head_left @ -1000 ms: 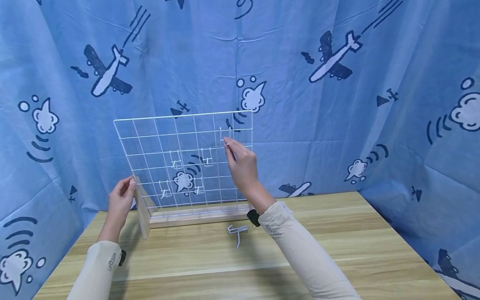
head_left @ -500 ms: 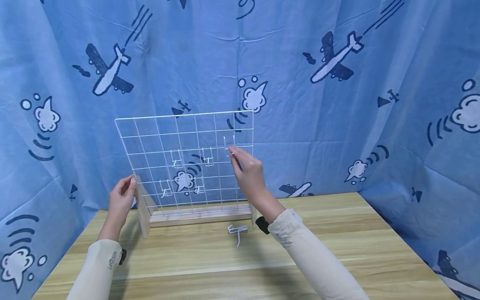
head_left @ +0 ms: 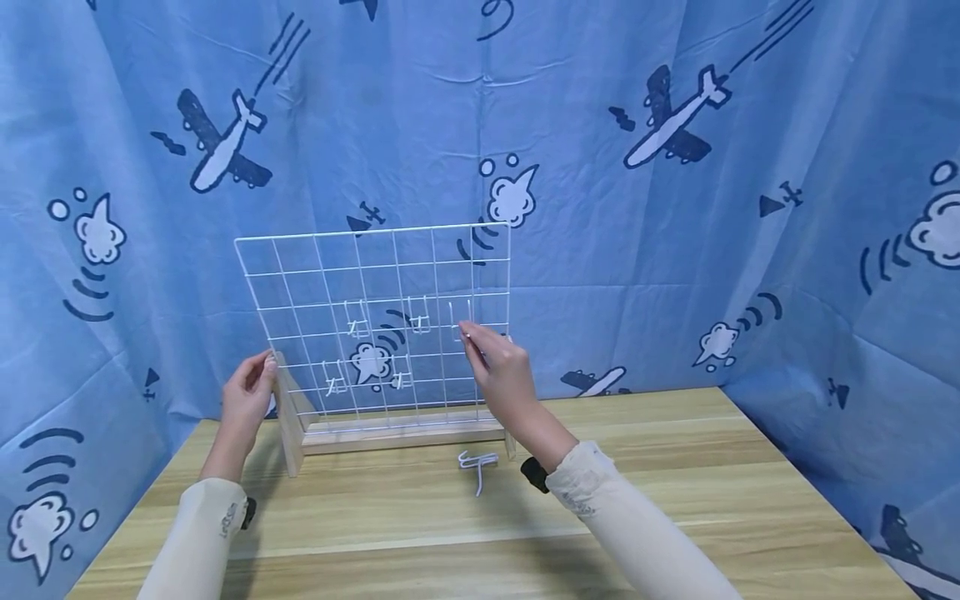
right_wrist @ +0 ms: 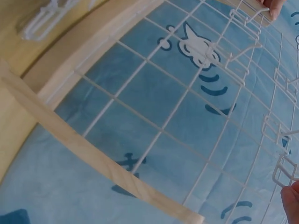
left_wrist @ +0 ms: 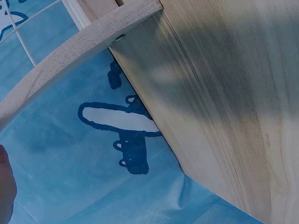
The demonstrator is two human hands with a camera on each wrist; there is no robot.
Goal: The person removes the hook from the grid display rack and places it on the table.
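Observation:
A white wire grid panel (head_left: pixel 372 232) stands upright in a wooden stand (head_left: pixel 405 435). My left hand (head_left: pixel 246 398) holds the upper end of the stand's left side piece (left_wrist: pixel 79 44); only a bit of finger shows at the edge of the left wrist view. Thumb and fingers of my right hand (head_left: pixel 501 364) pinch a white wire hook (right_wrist: pixel 278 168), its two prongs pointing up against the right part of the grid. Several like hooks (head_left: pixel 420 324) hang on the grid, in two rows left of this hand.
One more white hook (head_left: pixel 478 460) lies on the wood-grain table (head_left: pixel 390 517), in front of the stand's right end. Behind and around the table hangs a blue curtain (head_left: pixel 570 225) with airplane prints, close behind the grid.
My right hand has moved down and slightly right with the hook, whose prongs now sit lower against the grid. The left hand keeps its hold on the stand.

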